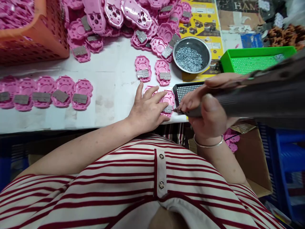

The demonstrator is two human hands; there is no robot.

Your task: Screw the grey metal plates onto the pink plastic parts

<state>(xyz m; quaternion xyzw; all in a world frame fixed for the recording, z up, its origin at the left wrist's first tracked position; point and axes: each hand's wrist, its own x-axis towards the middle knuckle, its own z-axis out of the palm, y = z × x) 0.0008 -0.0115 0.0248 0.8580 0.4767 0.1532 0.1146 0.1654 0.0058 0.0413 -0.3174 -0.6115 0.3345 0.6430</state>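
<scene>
My left hand (149, 109) lies with spread fingers over two pink plastic shells near the table's front edge. Its fingertips touch the right shell (168, 97), which bears a grey metal plate (167, 109); the other shell is mostly hidden under the fingers. My right hand (208, 111) is wrapped round a dark powered screwdriver (257, 95), held nearly level, its tip at the right side of that metal plate. Just behind my left hand, two more shells (143, 68) with metal plates lie side by side. A steel bowl (192, 54) of small screws stands behind my right hand.
Several shells with plates (44, 92) form a row at the left. Behind them stands an orange basket (47, 33) beside a heap of pink shells (111, 16). A black perforated tray (187, 90) and green tray (252, 60) are at the right; a cardboard box (254, 159) is below.
</scene>
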